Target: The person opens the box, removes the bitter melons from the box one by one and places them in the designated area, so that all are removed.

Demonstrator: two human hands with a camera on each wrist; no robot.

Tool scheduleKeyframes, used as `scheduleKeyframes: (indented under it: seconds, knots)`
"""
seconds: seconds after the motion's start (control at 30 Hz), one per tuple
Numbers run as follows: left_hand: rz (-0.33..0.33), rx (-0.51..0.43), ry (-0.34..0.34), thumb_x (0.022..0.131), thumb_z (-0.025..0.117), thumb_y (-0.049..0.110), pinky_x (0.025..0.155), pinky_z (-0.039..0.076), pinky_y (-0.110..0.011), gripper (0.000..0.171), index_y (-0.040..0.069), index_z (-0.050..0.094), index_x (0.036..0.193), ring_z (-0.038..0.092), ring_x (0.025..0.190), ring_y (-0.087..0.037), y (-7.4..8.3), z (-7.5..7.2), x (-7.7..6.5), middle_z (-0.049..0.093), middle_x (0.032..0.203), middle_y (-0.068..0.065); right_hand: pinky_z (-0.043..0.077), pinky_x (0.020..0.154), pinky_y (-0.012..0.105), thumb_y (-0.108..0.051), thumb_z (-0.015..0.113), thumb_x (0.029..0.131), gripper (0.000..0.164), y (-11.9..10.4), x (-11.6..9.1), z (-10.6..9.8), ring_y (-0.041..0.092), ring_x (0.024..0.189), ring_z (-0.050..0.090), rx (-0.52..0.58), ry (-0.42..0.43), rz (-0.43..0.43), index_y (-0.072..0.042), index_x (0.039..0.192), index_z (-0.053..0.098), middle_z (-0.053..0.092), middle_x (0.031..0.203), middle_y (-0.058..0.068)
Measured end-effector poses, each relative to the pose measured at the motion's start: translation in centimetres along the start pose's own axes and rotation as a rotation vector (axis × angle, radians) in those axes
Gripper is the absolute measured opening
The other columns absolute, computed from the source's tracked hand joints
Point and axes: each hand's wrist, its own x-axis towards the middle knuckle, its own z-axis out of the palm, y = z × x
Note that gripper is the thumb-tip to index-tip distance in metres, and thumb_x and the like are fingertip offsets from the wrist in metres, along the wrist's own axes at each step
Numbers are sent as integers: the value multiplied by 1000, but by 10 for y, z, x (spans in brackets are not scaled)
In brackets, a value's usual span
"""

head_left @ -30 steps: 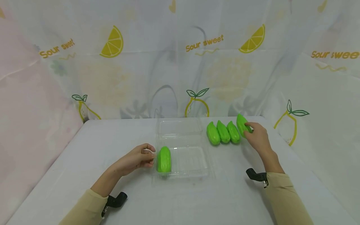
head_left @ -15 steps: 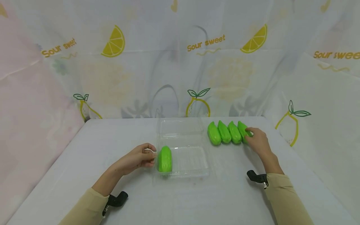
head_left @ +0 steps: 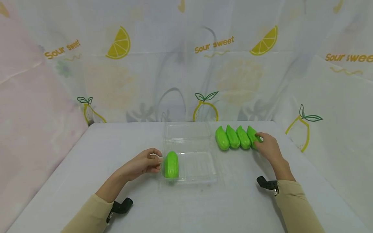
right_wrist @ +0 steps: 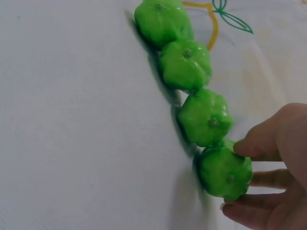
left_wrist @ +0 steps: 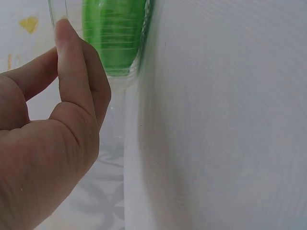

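A clear plastic clamshell box [head_left: 198, 166] lies open on the table, its lid [head_left: 186, 131] laid back toward the far side. Inside, against the left wall, rests one long green ribbed fruit [head_left: 171, 164]. My left hand [head_left: 142, 165] pinches the box's left rim; in the left wrist view the fingertips meet at the clear edge. To the right of the box, several similar green fruits [head_left: 232, 136] lie side by side in a slanting row. My right hand [head_left: 267, 145] grips the rightmost green fruit [right_wrist: 223, 172] between thumb and fingers, partly covering it in the head view.
A white cloth covers the table [head_left: 192, 207]. Behind it hangs a printed curtain [head_left: 140, 81] with lemon drawings, meeting the table's far edge. Black wrist cameras [head_left: 122, 205] are strapped to both forearms, close above the cloth.
The right hand has brought its green fruit down and toward the near side, setting it beside the row's right end. It has barely moved in the last half second. The left hand holds its place.
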Motion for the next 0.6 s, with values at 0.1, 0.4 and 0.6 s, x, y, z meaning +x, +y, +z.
scheduleKeyframes:
  seconds: [0.1, 0.4, 0.6]
  knots:
    - [-5, -5, 2, 101, 58, 16, 70, 58, -19, 40, -4, 36, 126, 61, 74, -10, -1, 0, -1, 59, 83, -3, 43, 99, 62, -16, 49, 91, 51, 0, -1, 0, 52, 131, 43, -1, -4, -5, 6, 137, 51, 44, 144, 35]
    - [-6, -4, 1, 101, 57, 16, 69, 58, -19, 39, -4, 35, 127, 61, 74, -10, -1, 1, -1, 58, 83, -3, 47, 93, 60, -14, 48, 91, 48, 0, -1, -4, 50, 120, 51, -25, 33, -33, 7, 134, 53, 49, 138, 36]
    - [-2, -2, -1, 102, 56, 15, 70, 58, -19, 37, -4, 36, 126, 61, 74, -10, 0, 0, 0, 58, 83, -3, 48, 92, 61, -13, 49, 93, 46, -6, 1, -7, 52, 122, 51, -21, 48, -53, 5, 135, 53, 50, 138, 34]
